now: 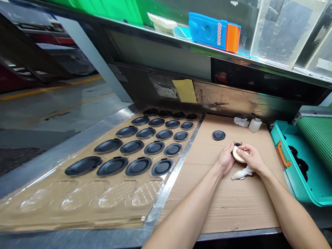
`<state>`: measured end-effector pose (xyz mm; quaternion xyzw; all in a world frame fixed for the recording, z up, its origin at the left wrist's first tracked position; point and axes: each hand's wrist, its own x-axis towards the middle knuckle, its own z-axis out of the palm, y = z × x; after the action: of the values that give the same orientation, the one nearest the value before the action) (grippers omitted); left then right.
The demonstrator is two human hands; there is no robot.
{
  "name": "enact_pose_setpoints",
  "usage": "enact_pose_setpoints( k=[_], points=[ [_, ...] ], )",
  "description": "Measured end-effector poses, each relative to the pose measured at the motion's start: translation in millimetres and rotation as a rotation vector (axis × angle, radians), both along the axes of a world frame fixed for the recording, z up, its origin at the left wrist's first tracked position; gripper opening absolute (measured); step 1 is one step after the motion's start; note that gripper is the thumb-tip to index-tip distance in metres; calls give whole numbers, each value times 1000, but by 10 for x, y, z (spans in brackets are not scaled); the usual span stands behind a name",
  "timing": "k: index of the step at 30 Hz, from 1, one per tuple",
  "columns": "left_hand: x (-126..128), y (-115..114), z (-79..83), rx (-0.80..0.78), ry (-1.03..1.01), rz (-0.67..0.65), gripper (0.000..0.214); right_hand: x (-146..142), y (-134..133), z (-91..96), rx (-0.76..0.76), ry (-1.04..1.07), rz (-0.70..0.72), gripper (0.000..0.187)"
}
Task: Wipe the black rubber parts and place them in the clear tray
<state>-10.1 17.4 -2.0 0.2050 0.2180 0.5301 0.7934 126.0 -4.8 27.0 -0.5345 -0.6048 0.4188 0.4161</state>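
Holding a cream oval pad [239, 155] between both hands, a worker bends over a cardboard sheet [233, 207] at a factory bench. The pad is smooth, pale and rounded at its edge, and it lies tilted at the middle of the sheet. A thin black edge [237, 144] shows just behind its upper rim, though the hands hide how much of that dark piece lies there, and what it is cannot be told.

The left hand [226, 159] cups the pad's near side, its fingers curled out of sight behind it, so their exact hold cannot be told. The right hand [252, 158] comes in from the other side, its fingers [245, 149] pressed together and lying across the pale face, with the pad pinched between the two hands.

A crumpled white cloth [241, 175] lies just below the hands, and a black round disc [218, 135] sits near them on the cardboard. Beyond it stand a small white bottle [255, 124] and a white rag [240, 121]. To the left, a clear blister tray [85, 193] holds rows of black oval parts [138, 166]. To the right stands a teal bin [293, 166] with an orange handle [282, 154].
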Motion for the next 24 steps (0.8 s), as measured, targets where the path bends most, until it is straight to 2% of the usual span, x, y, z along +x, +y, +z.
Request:
enact_pose_setpoints(
  k=[3,5,9,12,14,17,18,21,24],
  points=[
    [-6,-15,16,-10,3,-12,25,91,1,8,-122,-1,85,41],
    [2,-23,30,-21,30,-8,26,155,0,25,-102,-119,46,39],
    [19,-22,43,-37,77,16,29,102,6,30,189,-369,-187,34],
    [5,-22,48,-72,53,31,29,-5,-6,42,314,-511,-126,28],
    [0,-26,54,-97,46,38,30,-26,-20,65,286,-662,-135,27],
    [16,-29,62,-93,76,37,30,-9,-47,88,239,-864,-310,31],
    [23,-29,62,-92,87,38,29,-6,-57,87,240,-889,-315,32],
    [34,-26,55,-101,90,40,29,-24,-74,73,244,-902,-209,32],
    [29,-27,48,-92,93,27,29,-54,-62,73,188,-950,-291,35]
  ],
)
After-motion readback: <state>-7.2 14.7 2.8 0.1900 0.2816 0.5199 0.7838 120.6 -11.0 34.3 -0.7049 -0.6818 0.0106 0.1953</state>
